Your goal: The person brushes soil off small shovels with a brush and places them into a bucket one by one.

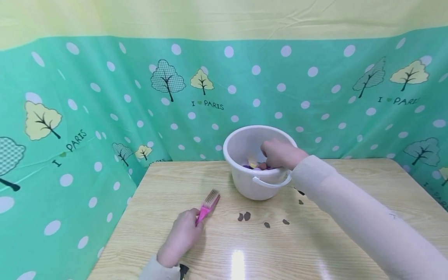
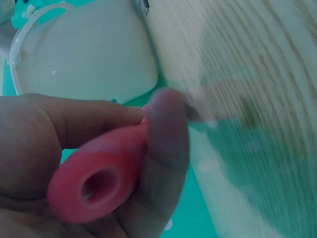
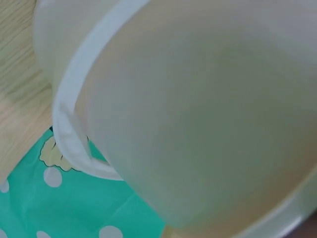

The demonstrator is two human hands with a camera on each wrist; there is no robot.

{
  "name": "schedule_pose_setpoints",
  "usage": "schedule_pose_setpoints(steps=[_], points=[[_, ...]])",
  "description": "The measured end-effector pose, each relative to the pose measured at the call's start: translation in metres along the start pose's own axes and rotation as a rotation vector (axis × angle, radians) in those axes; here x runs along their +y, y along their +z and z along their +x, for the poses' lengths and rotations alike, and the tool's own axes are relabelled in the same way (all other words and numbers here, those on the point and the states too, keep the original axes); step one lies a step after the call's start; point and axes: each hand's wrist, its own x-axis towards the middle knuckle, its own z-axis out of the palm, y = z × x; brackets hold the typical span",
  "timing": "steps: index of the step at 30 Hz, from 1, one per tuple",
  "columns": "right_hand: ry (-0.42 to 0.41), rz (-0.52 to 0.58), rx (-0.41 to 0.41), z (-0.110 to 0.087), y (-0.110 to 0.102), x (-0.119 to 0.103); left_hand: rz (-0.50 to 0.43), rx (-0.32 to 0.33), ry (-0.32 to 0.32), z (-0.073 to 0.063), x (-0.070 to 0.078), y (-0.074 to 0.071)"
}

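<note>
My left hand (image 1: 183,233) holds the handle of a pink brush (image 1: 206,208), its pale bristles or tines pointing away over the table. In the left wrist view, the thumb and fingers curl round the handle (image 2: 106,168), which has a hole in its end. My right hand (image 1: 280,153) reaches over the rim into a white bucket (image 1: 253,188). Purple, yellowish and brownish pieces (image 1: 254,165) lie inside, near that hand. Its fingertips are hidden, so whether it grips any piece does not show. The right wrist view shows mostly the bucket's pale inner wall (image 3: 198,114).
Several dark flakes (image 1: 247,216) are scattered on the wooden table (image 1: 168,186) in front of the bucket and to its right. The bucket's white handle (image 1: 273,185) hangs down at the front. A green dotted curtain (image 1: 217,89) stands behind the table and along its left side.
</note>
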Motion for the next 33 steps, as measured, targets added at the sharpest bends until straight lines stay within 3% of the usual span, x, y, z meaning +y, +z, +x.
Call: schedule_pose_setpoints(steps=[18, 33], points=[[-0.004, 0.058, -0.108, 0.002, -0.002, 0.005, 0.066, -0.026, -0.026, -0.005, 0.000, 0.010], [-0.028, 0.131, 0.216, -0.027, -0.019, 0.009, 0.188, 0.015, -0.018, -0.005, 0.002, 0.016]])
